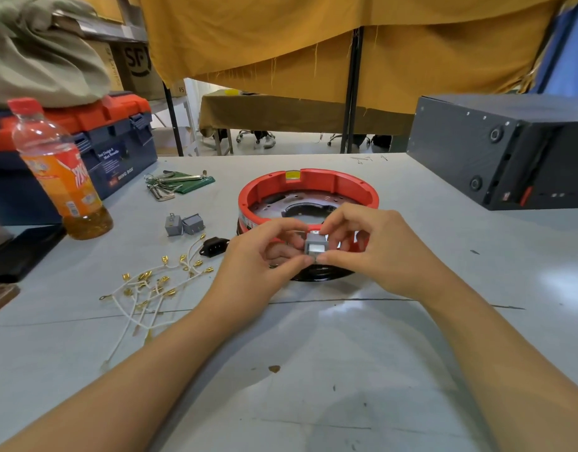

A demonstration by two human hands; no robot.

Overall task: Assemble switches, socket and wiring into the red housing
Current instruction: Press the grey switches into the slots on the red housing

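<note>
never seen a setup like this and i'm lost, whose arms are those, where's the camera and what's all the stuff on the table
There is no machine here. The single picture comes from a camera worn on a person's head, looking down at their own bare arms. The left hand and right hand together pinch a small grey switch at the near wall of the round red housing. On the grey table, to the left, lie two more grey switches, a black socket, white wires with brass terminals, a ring of hex keys and an orange drink bottle. A blue and orange toolbox sits behind; a dark box sits right.
</note>
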